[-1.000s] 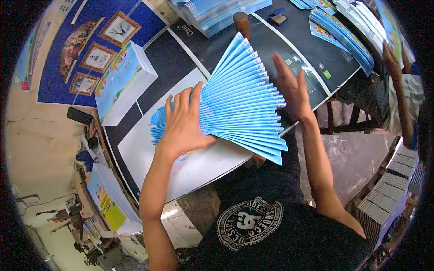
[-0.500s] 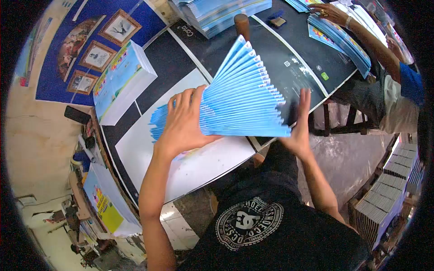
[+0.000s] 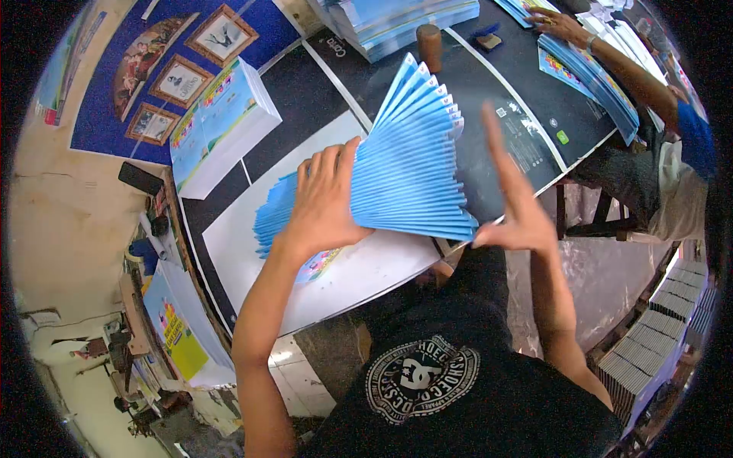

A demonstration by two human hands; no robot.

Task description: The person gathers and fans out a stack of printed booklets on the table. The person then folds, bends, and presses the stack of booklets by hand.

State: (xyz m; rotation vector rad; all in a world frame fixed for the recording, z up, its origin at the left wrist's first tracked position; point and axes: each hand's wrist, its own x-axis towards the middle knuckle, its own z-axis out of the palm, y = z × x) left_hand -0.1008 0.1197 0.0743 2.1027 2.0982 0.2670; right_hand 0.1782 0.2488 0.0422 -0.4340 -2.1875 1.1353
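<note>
While our left hand clamps the fanned booklets at their narrow middle, its fingers close together over the far side and its thumb along the near side, our right hand stands open at their wide end, thumb by the near corner; blur keeps us from telling whether it touches. The booklets lie over a white sheet on the black table, their wide end spread to the right. Just beyond them we see a wooden cylinder standing near a blue-backed brush, and a tall booklet stack. To the left sits a thick stack of printed covers; at far right, another person's hand reaches over more booklets.
</note>
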